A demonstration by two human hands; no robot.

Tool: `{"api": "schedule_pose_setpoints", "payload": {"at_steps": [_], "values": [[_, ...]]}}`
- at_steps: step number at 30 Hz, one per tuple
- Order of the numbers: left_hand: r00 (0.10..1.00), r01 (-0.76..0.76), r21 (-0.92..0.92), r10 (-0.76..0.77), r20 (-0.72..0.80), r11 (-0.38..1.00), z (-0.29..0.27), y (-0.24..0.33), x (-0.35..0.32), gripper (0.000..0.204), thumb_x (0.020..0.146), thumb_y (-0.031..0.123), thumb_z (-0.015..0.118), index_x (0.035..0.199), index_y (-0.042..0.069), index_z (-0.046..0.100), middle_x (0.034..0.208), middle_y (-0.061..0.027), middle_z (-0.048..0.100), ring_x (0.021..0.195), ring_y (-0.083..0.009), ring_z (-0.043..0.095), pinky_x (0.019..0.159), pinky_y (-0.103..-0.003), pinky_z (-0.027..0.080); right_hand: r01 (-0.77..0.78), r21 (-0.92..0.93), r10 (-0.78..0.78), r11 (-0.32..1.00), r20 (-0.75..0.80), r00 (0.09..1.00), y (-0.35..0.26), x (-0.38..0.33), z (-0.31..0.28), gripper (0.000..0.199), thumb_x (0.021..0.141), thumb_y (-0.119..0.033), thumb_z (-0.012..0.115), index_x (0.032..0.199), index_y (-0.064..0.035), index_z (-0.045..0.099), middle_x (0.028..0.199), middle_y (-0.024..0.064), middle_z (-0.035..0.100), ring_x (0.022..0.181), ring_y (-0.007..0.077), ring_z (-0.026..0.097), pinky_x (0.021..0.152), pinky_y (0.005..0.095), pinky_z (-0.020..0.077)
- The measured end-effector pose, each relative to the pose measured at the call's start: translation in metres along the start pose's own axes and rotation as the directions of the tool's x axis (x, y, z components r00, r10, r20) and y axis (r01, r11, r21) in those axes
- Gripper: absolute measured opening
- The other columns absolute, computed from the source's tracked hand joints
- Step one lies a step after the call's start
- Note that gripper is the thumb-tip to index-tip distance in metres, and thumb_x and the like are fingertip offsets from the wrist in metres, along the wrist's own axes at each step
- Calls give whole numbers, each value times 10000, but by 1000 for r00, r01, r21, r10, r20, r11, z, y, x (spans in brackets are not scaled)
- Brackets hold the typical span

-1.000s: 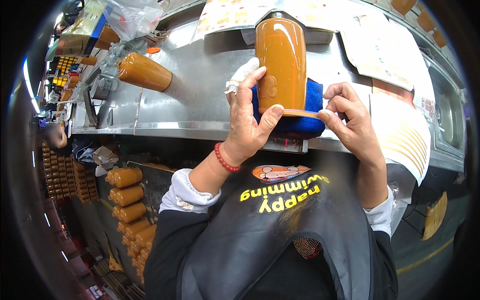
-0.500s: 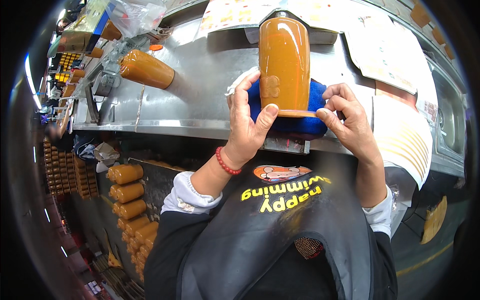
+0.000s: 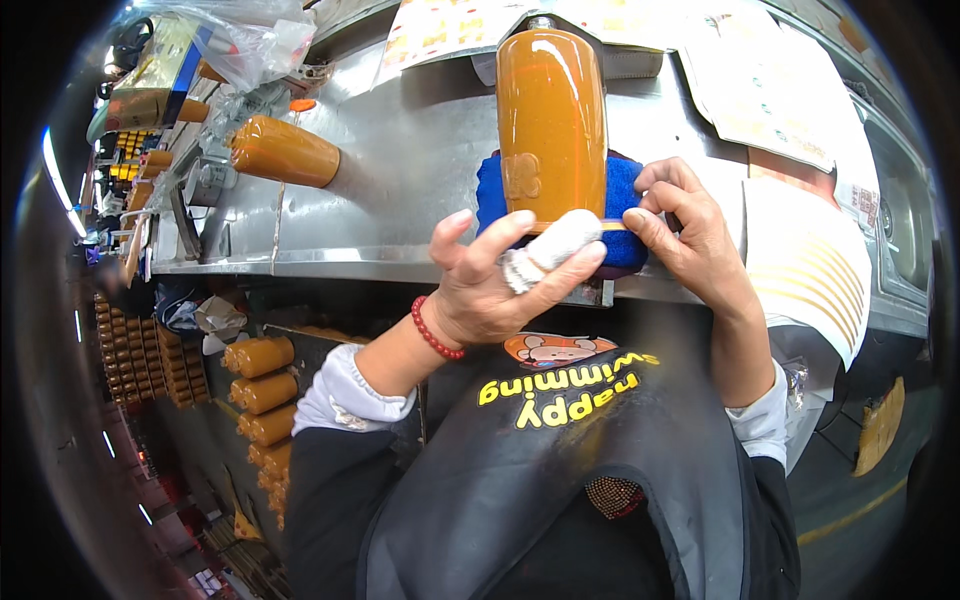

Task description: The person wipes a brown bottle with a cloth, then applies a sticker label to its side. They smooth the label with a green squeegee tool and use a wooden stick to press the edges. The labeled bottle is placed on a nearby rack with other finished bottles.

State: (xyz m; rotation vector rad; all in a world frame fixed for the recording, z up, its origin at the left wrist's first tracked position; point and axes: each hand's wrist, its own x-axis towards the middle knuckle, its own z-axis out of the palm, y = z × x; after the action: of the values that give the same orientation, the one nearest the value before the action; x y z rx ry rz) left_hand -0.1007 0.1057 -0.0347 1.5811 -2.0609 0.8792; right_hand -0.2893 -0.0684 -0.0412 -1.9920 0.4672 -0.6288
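Left hand [image 3: 500, 285] and right hand [image 3: 690, 225] raised, fingers curled, gripping.

Your left hand [image 3: 500, 285] is covering the orange bottle's [image 3: 552, 120] base; the blue cloth [image 3: 625, 215] is hiding behind it, and the cap is blurring.

Bottle [image 3: 551, 120]: tall, clear plastic, filled w/ opaque orange liquid, upright, top centre of frame, embossed mark low on its side. Base sits on blue cloth [image 3: 625, 215], which is folded under and behind bottle, centre-right, on edge of steel counter. Bottle base partly hidden by a bandaged finger.
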Motion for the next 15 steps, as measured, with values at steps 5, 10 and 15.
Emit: {"api": "schedule_pose_setpoints", "payload": {"at_steps": [5, 10, 15], "values": [[998, 48, 27, -49, 46, 998, 16, 2, 22, 448, 907, 319, 646, 1352, 336, 599, 1285, 23, 608, 1281, -183, 452, 1181, -515, 130, 75, -30, -76, 997, -55, 996, 8, 1, 2, 191, 883, -131, 711, 842, 35, 626, 980, 125, 575, 865, 242, 599, 750, 337, 496], [952, 304, -296, -301, 58, 905, 15, -15, 12, 650, 865, 262, 756, 1433, 79, 498, 1391, -123, 588, 1305, -305, 539, 1203, -578, 126, -7, -32, 6, 999, -29, 1000, 0, 1, 2, 187, 910, -132, 691, 843, 16, 599, 1022, 116, 555, 915, 219, 560, 787, 312, 460], [874, 441, -549, -478, 84, 710, 25, -10, -12, 607, 951, 180, 665, 1463, -20, 407, 1407, -199, 560, 1323, -368, 529, 1179, -550, 248, -1, -79, -3, 997, -48, 999, -5, 1, 4, 183, 915, -145, 691, 853, -6, 590, 1052, 95, 548, 867, 167, 516, 725, 266, 432]]}}
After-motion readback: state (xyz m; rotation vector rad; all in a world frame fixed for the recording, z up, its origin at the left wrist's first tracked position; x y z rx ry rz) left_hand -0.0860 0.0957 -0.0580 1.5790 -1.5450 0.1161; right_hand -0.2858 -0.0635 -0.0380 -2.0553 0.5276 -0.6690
